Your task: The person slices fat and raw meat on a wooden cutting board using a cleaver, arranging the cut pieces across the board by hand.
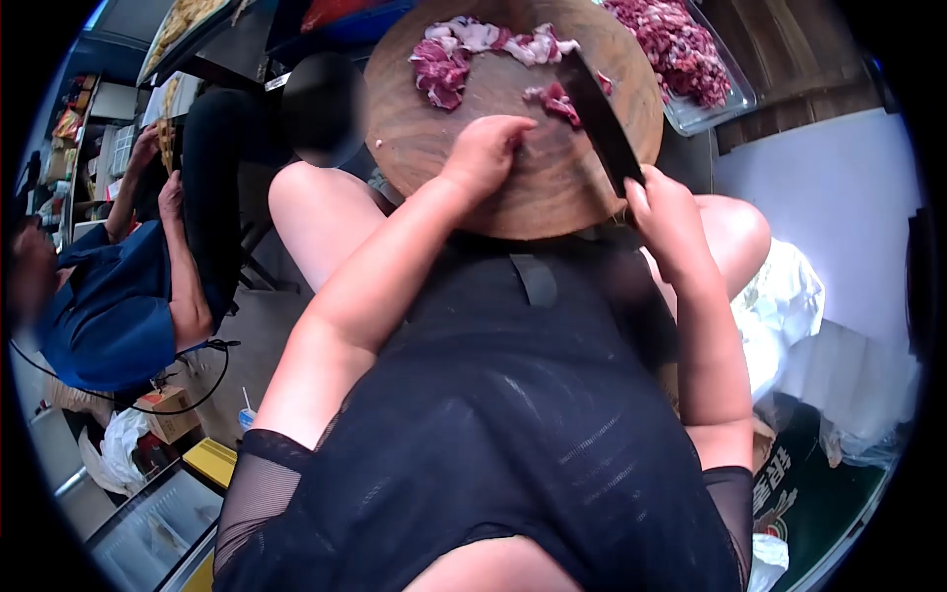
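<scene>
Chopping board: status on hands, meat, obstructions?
Right hand gripping knife. Left hand over board's near half, apart from the knife. Meat pieces on board, some beside the knife. No other tool seen there.

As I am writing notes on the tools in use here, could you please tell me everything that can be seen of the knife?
The knife has a long, broad, dark blade, apparently metal. The right hand grips and largely hides its handle. From the hand, the blade extends over the round wooden board, slanting away from the person and toward the left. Small bits of meat lie on both sides of it; whether the edge touches them or the board cannot be told.
</scene>
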Action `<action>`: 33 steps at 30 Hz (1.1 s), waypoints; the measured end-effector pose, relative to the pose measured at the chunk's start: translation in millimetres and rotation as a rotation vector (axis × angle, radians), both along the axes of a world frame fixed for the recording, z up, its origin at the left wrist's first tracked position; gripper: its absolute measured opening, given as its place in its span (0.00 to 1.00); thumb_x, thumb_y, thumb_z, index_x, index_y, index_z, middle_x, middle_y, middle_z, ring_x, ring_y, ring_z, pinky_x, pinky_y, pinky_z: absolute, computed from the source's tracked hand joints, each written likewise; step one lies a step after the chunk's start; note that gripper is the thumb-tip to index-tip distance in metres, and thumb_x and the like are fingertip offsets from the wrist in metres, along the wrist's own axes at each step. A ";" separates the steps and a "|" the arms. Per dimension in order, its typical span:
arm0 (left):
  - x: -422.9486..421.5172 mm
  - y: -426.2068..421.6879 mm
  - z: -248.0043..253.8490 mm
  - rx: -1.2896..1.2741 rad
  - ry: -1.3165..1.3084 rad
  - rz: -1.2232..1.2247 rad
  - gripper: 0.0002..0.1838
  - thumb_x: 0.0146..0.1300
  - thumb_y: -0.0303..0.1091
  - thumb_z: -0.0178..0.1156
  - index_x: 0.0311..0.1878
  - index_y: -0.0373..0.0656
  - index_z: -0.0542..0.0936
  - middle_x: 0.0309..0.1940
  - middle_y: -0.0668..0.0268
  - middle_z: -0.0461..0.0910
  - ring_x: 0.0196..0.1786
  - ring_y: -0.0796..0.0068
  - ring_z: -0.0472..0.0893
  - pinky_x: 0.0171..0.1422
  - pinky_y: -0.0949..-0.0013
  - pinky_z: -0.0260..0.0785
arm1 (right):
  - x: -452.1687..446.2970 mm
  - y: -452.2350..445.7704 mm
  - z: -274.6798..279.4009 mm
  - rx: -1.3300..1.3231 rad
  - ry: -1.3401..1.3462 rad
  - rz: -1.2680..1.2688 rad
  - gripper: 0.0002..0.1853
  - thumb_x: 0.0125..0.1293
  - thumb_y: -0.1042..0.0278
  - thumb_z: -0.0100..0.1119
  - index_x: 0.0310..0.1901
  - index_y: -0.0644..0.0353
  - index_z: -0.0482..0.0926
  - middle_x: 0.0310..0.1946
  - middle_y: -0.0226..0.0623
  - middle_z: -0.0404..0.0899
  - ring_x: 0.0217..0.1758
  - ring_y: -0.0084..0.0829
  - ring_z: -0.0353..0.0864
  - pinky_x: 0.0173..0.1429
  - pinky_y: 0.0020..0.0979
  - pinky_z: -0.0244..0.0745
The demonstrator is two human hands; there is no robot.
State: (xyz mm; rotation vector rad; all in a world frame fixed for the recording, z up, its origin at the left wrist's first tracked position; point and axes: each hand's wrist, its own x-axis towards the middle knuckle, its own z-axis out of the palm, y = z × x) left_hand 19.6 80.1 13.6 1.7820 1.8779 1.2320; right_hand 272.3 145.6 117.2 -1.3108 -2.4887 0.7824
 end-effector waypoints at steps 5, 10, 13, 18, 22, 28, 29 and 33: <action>-50.4 38.3 15.1 0.191 0.235 0.136 0.16 0.55 0.23 0.60 0.46 0.49 0.86 0.45 0.61 0.85 0.53 0.55 0.81 0.60 0.58 0.73 | 16.9 -12.5 2.6 -0.180 0.053 0.115 0.11 0.67 0.65 0.56 0.39 0.68 0.77 0.31 0.59 0.80 0.39 0.58 0.80 0.44 0.47 0.75; -99.8 36.2 40.4 -0.134 0.448 0.443 0.09 0.57 0.39 0.66 0.41 0.53 0.88 0.44 0.63 0.85 0.51 0.58 0.81 0.57 0.56 0.75 | 9.1 -21.1 2.1 -0.219 -0.050 0.240 0.12 0.67 0.64 0.54 0.38 0.66 0.78 0.32 0.58 0.80 0.39 0.57 0.81 0.44 0.50 0.74; -99.7 33.7 38.3 -0.325 0.579 0.291 0.09 0.54 0.46 0.69 0.36 0.57 0.88 0.41 0.63 0.84 0.48 0.58 0.82 0.54 0.55 0.76 | -3.8 -15.6 -5.6 -0.133 -0.094 0.180 0.12 0.68 0.64 0.53 0.38 0.65 0.79 0.32 0.58 0.81 0.40 0.57 0.82 0.46 0.51 0.75; -82.2 26.6 41.9 -0.226 0.701 0.213 0.09 0.54 0.41 0.70 0.35 0.49 0.86 0.37 0.62 0.86 0.42 0.62 0.85 0.49 0.61 0.77 | -10.8 -6.7 -19.8 0.028 -0.126 0.017 0.12 0.69 0.64 0.52 0.42 0.65 0.79 0.33 0.57 0.82 0.41 0.56 0.82 0.47 0.52 0.76; -67.7 17.6 62.8 -0.225 -0.652 0.047 0.05 0.66 0.27 0.65 0.43 0.39 0.82 0.35 0.68 0.84 0.37 0.78 0.84 0.39 0.76 0.77 | -8.7 -6.7 -21.5 0.007 -0.106 0.035 0.12 0.69 0.65 0.51 0.43 0.66 0.78 0.34 0.58 0.82 0.42 0.57 0.82 0.49 0.52 0.76; -29.7 -17.1 42.7 -0.268 -1.131 0.099 0.11 0.65 0.27 0.66 0.48 0.39 0.77 0.37 0.64 0.84 0.36 0.76 0.85 0.37 0.72 0.80 | -10.2 -4.0 -20.0 -0.003 -0.140 0.049 0.13 0.68 0.65 0.52 0.43 0.67 0.78 0.34 0.60 0.82 0.42 0.58 0.82 0.49 0.53 0.76; -26.2 -26.8 22.9 -0.390 -0.930 0.180 0.10 0.66 0.29 0.65 0.48 0.39 0.77 0.37 0.64 0.84 0.35 0.77 0.84 0.35 0.71 0.79 | -9.7 -3.5 -20.8 -0.006 -0.142 0.049 0.13 0.68 0.65 0.52 0.43 0.67 0.78 0.34 0.60 0.82 0.42 0.58 0.82 0.49 0.53 0.76; -21.4 -58.6 10.2 -0.498 -0.069 0.329 0.11 0.65 0.31 0.65 0.47 0.39 0.79 0.34 0.62 0.83 0.32 0.75 0.83 0.34 0.68 0.75 | -8.4 0.8 -25.4 -0.032 -0.088 0.051 0.14 0.69 0.64 0.51 0.44 0.66 0.79 0.35 0.60 0.82 0.43 0.58 0.82 0.50 0.52 0.76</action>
